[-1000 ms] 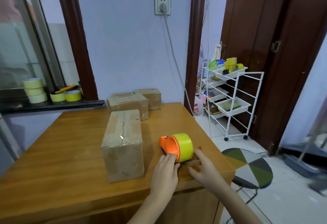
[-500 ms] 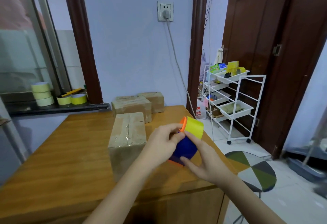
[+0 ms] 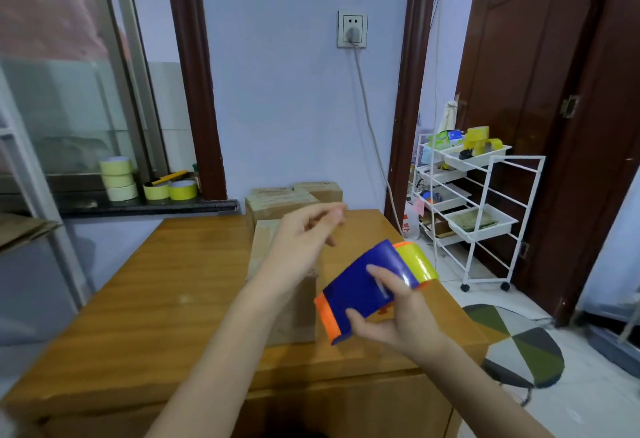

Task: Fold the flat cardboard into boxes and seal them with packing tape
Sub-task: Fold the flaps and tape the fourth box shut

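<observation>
My right hand (image 3: 391, 313) fingers wrap the light, rigid tape dispenser (image 3: 372, 287) by its smooth blue body; left hand (image 3: 304, 240) fingers hang loose.

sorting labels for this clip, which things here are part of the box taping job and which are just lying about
Job: tape dispenser held in right hand; left hand; nearest cardboard box; boxes behind.
Lying about: tape rolls on sill; white cart; stool.

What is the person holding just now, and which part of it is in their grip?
The right hand holds the tape dispenser by its blue body, fingers over the top and thumb near the orange end. The left hand holds nothing.
</observation>
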`<action>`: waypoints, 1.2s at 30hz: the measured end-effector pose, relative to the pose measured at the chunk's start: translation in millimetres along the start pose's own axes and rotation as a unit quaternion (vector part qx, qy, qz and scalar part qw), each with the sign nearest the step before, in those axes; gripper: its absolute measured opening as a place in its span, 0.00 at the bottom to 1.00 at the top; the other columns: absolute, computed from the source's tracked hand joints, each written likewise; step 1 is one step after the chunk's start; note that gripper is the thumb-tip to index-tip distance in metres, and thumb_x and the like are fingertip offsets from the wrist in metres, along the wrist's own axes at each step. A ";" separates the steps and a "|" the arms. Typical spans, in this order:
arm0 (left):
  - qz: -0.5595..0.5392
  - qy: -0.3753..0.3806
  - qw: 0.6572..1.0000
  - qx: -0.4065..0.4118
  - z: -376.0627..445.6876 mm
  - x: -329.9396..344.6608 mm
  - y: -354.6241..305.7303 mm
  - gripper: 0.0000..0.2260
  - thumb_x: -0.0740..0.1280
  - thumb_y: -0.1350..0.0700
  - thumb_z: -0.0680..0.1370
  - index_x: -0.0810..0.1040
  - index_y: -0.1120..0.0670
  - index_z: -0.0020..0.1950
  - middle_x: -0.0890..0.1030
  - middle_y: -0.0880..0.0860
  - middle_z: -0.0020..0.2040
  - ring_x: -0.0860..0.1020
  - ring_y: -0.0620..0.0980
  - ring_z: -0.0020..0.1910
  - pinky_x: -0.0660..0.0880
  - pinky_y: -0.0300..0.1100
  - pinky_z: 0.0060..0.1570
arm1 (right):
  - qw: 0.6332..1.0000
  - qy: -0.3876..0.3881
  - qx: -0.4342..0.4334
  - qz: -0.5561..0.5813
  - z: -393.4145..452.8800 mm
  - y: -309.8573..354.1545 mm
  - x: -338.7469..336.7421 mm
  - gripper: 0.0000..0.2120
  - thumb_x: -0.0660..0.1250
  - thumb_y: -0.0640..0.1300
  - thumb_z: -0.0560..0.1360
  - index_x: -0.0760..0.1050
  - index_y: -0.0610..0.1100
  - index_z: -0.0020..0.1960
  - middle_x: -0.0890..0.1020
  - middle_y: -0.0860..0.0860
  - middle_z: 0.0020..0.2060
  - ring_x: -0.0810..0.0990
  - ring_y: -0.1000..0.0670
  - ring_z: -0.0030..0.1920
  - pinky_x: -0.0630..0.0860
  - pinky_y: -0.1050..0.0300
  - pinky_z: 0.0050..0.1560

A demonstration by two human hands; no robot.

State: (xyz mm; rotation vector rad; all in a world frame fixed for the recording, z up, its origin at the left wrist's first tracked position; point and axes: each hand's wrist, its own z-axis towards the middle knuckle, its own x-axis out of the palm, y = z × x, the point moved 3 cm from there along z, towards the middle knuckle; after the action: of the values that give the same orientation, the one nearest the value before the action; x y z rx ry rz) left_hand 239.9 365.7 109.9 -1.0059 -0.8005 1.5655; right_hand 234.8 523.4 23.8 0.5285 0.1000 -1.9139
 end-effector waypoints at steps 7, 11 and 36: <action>0.114 -0.009 0.986 -0.124 -34.5 -35.5 34.5 0.13 0.59 0.50 0.81 0.78 0.52 0.60 0.79 0.49 0.50 0.76 0.41 0.48 0.76 0.42 0.40 | 0.967 -0.167 0.138 0.131 22.3 8.9 -3.0 0.37 0.72 0.49 0.63 0.55 0.62 0.64 0.60 0.77 0.58 0.69 0.71 0.56 0.73 0.75 0.46; 0.003 -0.010 0.977 -0.213 -44.8 -37.0 45.0 0.15 0.57 0.45 0.81 0.79 0.51 0.55 0.81 0.46 0.35 0.72 0.41 0.25 0.63 0.31 0.21 | 0.952 -0.197 0.166 0.167 30.0 21.0 8.3 0.34 0.71 0.35 0.63 0.58 0.50 0.61 0.63 0.83 0.51 0.70 0.75 0.51 0.71 0.78 0.44; -0.336 -0.102 0.883 -0.313 -55.7 -17.6 69.6 0.08 0.66 0.52 0.78 0.77 0.56 0.46 0.78 0.52 0.33 0.71 0.44 0.26 0.64 0.33 0.22 | 0.903 -0.252 0.261 0.233 44.2 35.7 45.0 0.30 0.71 0.54 0.63 0.61 0.64 0.60 0.66 0.46 0.63 0.75 0.45 0.57 0.78 0.62 0.47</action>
State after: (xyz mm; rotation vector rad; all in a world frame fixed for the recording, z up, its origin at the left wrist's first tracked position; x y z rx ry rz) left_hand 263.3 333.2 28.3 -0.8574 -1.6684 0.8123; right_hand 239.2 456.5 51.4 0.3425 -0.8271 -1.5298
